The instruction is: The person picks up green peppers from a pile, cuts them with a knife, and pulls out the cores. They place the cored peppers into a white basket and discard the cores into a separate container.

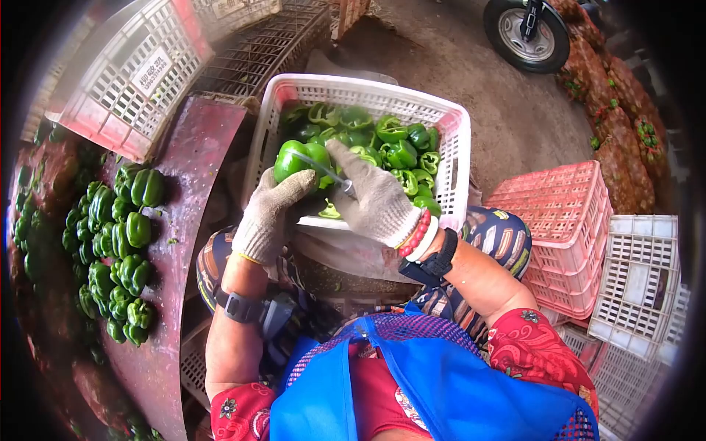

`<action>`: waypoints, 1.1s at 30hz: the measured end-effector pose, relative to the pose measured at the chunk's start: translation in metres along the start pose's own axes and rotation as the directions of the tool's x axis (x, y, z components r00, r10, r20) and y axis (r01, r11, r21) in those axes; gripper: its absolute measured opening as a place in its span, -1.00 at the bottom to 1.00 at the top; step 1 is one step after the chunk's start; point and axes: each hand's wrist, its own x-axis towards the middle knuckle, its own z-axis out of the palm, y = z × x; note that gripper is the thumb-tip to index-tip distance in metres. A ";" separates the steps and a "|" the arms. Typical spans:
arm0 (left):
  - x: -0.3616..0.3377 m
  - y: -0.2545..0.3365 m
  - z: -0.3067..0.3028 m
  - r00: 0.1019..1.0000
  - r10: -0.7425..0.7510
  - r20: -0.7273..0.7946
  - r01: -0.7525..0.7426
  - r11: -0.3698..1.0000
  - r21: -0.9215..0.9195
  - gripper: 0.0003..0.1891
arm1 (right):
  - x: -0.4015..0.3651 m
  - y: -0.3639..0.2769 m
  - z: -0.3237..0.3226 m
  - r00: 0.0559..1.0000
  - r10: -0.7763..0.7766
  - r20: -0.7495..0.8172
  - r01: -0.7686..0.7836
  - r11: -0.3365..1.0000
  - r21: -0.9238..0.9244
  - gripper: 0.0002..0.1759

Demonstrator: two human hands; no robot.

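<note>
My left hand, in a grey knit glove, is closed around a whole-looking green bell pepper over the near left part of a white plastic crate. My right hand, gloved too, grips a small knife; its thin blade lies across the pepper, and its handle is mostly hidden in the glove. Inside the crate lie many cut and hollowed green bell peppers, some with their pale insides showing. The crate stands in front of my knees.
Whole green bell peppers are piled on a reddish board at the left. Behind it stands a tilted white crate. Stacked red crates and white crates are on the right. A wheel and filled sacks are farther back.
</note>
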 end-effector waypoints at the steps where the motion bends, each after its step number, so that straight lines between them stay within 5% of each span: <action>1: 0.001 -0.002 0.000 1.000 0.005 -0.003 -0.005 1.000 0.010 -0.52 | -0.001 0.001 0.001 1.000 0.024 0.019 -0.024 1.000 -0.005 -0.18; 6: 0.004 -0.004 0.005 1.000 -0.028 -0.013 0.028 0.998 0.057 -0.51 | -0.004 0.003 0.000 0.998 0.043 0.041 -0.039 0.995 -0.093 -0.14; 10: 0.009 -0.006 0.008 0.999 0.000 -0.036 0.008 0.980 0.199 -0.44 | 0.001 -0.009 -0.004 0.947 0.281 0.158 -0.250 0.949 -0.193 -0.12; 11: 0.006 -0.005 0.013 0.992 0.080 -0.094 -0.021 0.858 0.513 -0.41 | -0.003 -0.002 0.005 0.939 0.301 0.165 -0.260 0.938 -0.231 -0.07; 13: -0.004 0.011 0.036 0.957 0.273 -0.104 0.006 0.338 0.941 -0.35 | -0.004 0.005 0.016 0.893 0.397 0.211 -0.327 0.897 -0.298 0.01; 14: 0.001 0.004 0.032 0.949 0.289 -0.123 0.014 0.352 0.936 -0.27 | -0.005 0.008 0.017 0.846 0.469 0.252 -0.378 0.862 -0.337 0.06; 16: 0.002 0.000 0.028 0.959 0.207 -0.192 0.007 0.660 0.751 -0.30 | -0.006 0.006 0.016 0.857 0.462 0.227 -0.374 0.862 -0.342 0.04; 18: 0.007 -0.001 0.020 0.970 0.142 -0.196 -0.063 0.931 0.360 -0.41 | -0.005 0.006 0.013 0.863 0.448 0.235 -0.358 0.869 -0.342 0.01; 20: 0.004 0.011 0.006 0.973 0.130 -0.190 -0.119 0.991 0.067 -0.58 | -0.008 0.013 0.005 0.856 0.434 0.280 -0.335 0.879 -0.339 -0.03; 21: 0.004 0.020 -0.010 0.972 0.156 -0.174 -0.169 0.983 -0.064 -0.58 | -0.014 0.025 0.007 0.880 0.396 0.262 -0.327 0.906 -0.268 -0.07; 23: -0.003 0.030 -0.031 0.937 0.161 -0.309 -0.167 0.986 0.006 -0.59 | -0.026 0.055 0.015 0.922 0.318 0.221 -0.297 0.947 -0.124 -0.14; 24: -0.006 0.032 -0.026 0.950 0.194 -0.245 -0.168 0.978 0.123 -0.57 | -0.021 0.050 0.009 0.877 0.418 0.236 -0.442 0.895 0.061 -0.25; 25: -0.011 0.031 -0.012 0.971 0.156 -0.182 -0.117 0.971 0.207 -0.53 | -0.016 0.045 0.004 0.867 0.379 0.324 -0.489 0.774 0.403 -0.26; 27: -0.011 0.011 0.000 0.982 0.104 -0.159 -0.029 0.910 0.413 -0.46 | -0.006 0.035 -0.005 0.867 0.238 0.437 -0.484 0.201 0.852 -0.26; 28: -0.017 0.009 0.012 0.985 0.103 -0.136 -0.006 0.819 0.574 -0.33 | 0.004 0.025 -0.010 0.859 0.241 0.451 -0.511 0.453 0.731 -0.16; 29: -0.013 -0.002 0.007 0.991 0.109 -0.079 -0.016 0.681 0.732 -0.24 | 0.005 0.029 -0.009 0.877 0.161 0.453 -0.469 0.498 0.729 -0.10; 33: -0.013 -0.002 0.002 1.000 0.008 -0.026 0.015 0.656 0.754 -0.25 | 0.003 0.029 -0.009 0.833 0.107 0.543 -0.518 0.496 0.697 -0.07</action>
